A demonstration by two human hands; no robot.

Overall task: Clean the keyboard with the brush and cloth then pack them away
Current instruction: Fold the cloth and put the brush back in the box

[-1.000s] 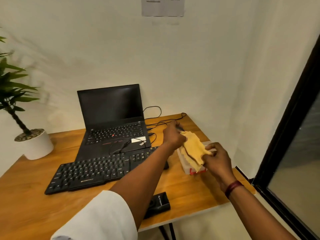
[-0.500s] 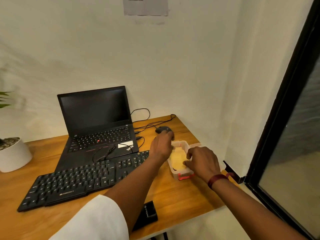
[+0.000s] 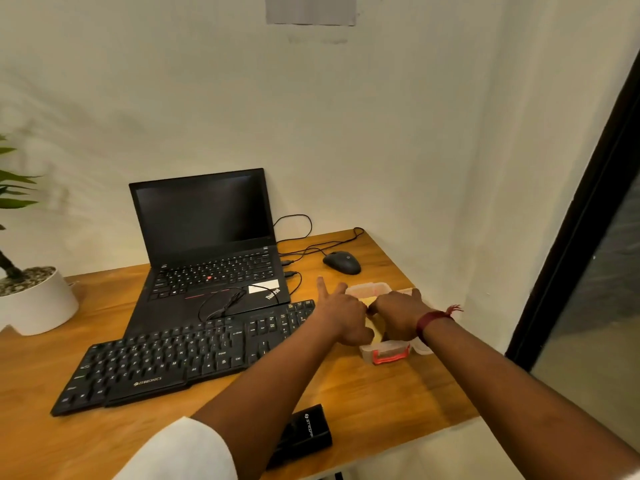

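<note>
Cloth (image 3: 376,333) lies in the clear box (image 3: 369,355) beneath the downturned fingers of left hand (image 3: 343,317) and right hand (image 3: 398,313) — whether either grips it, I cannot tell.

Black keyboard (image 3: 187,355), black laptop (image 3: 207,237) and black mouse (image 3: 342,262) on an orange-brown wood-grain desk (image 3: 381,393); yellow cloth (image 3: 375,332) in a clear box (image 3: 384,353) with a red clasp (image 3: 389,357); white pot (image 3: 41,306).

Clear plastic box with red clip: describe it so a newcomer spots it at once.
On the wooden desk, look right of the black external keyboard, nearer than the black mouse. The clear plastic box sits there holding a yellow cloth. Only it has a red clip, on its near end.
</note>
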